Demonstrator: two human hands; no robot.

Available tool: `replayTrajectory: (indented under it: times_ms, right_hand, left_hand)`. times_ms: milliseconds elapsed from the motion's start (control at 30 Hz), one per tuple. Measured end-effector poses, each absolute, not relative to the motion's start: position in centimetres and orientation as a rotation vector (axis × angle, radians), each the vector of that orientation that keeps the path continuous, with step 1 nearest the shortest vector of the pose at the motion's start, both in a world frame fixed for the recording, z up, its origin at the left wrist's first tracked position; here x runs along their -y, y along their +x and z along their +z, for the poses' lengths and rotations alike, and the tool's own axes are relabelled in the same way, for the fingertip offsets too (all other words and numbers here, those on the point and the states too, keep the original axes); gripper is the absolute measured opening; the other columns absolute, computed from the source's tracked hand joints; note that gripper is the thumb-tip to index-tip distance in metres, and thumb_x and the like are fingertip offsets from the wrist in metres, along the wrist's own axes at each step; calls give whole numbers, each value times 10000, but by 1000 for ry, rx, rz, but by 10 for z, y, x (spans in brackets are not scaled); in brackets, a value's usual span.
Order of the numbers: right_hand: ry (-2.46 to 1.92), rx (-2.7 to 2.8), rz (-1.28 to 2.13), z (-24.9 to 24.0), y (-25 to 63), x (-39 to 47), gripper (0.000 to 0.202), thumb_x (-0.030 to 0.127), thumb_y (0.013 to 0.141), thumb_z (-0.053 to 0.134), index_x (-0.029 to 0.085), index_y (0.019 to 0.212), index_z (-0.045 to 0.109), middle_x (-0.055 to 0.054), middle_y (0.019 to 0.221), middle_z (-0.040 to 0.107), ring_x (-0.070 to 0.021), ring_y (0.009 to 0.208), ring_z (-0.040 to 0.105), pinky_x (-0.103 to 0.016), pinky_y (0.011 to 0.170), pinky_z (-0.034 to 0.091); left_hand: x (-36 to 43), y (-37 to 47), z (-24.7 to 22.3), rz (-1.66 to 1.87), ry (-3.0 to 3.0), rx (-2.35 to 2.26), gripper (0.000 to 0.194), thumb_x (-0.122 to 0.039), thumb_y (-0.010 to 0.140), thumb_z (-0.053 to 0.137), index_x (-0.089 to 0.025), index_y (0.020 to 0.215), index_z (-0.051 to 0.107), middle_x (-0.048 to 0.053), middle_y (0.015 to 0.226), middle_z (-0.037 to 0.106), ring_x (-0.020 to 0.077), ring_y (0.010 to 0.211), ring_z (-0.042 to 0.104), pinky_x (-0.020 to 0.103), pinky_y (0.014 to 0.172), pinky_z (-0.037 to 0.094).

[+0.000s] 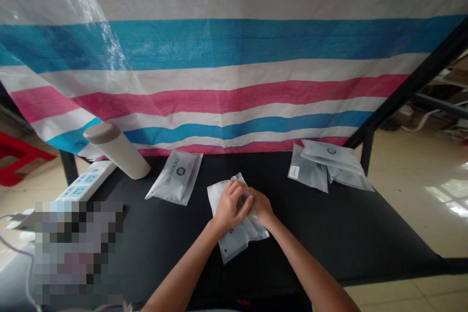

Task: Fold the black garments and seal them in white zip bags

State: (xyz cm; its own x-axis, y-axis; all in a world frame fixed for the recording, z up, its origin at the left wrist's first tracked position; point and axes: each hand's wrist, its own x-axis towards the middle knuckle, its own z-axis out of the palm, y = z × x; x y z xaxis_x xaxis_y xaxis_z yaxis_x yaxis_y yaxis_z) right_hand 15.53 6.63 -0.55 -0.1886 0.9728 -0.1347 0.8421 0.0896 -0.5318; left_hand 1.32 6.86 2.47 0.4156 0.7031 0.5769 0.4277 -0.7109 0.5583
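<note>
A frosted zip pouch [234, 243] with dark print lies on the black table in front of me. My left hand [230, 204] is on top of it, fingers curled and thumb bent inward, closed on the plastic. From the other side my right hand [261, 206] grips the pouch's upper right part. Its fingers meet those of my left hand and are partly hidden. Something clear and shiny shows between the hands, too small to make out. Left of them lies another filled frosted pouch [177, 175] with a dark logo.
Several frosted pouches [334, 156] overlap at the table's back right. At the back left stand a pale bottle [119, 151] and a white power strip [86, 183]. A blurred-out item [78, 248] lies front left. Striped sheeting [219, 78] hangs behind the black table [329, 239].
</note>
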Motion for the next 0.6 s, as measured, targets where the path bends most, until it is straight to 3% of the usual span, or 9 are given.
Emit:
replayTrajectory:
  times_ms: [200,367,467,600]
  right_hand:
    - [-1582,1848,775,-24,164,-71,286,283,797,585,179,1064,596,-102,1063,677,-252,969,649,-331,837,486]
    - [-1473,1460,938,-25,180,-86,279,375,747,617,203,954,543,-37,852,667,-233,834,637,-325,737,486]
    - [-1516,1328,843,-19,199,-93,275,385,713,638,219,907,534,-11,799,642,-225,803,618,-330,732,476]
    - [-1477,995,852,-6,228,-98,327,414,668,691,232,894,541,-8,824,656,-225,810,629,-322,715,492]
  left_hand:
    - [-67,14,18,1082,2394,-1186,254,-316,926,489,-187,1122,587,108,1078,606,263,1008,546,442,894,446]
    - [-64,-3,-5,809,2429,-1418,550,-457,946,457,-158,1404,399,163,1336,507,316,1216,479,501,1009,398]
    - [-66,-11,-16,589,2533,-1335,683,-549,927,451,-152,1471,334,182,1453,428,350,1352,375,536,1091,325]
    - [-74,-13,-16,385,2587,-1268,732,-667,865,472,-265,1469,375,122,1550,331,412,1437,219,678,1115,160]
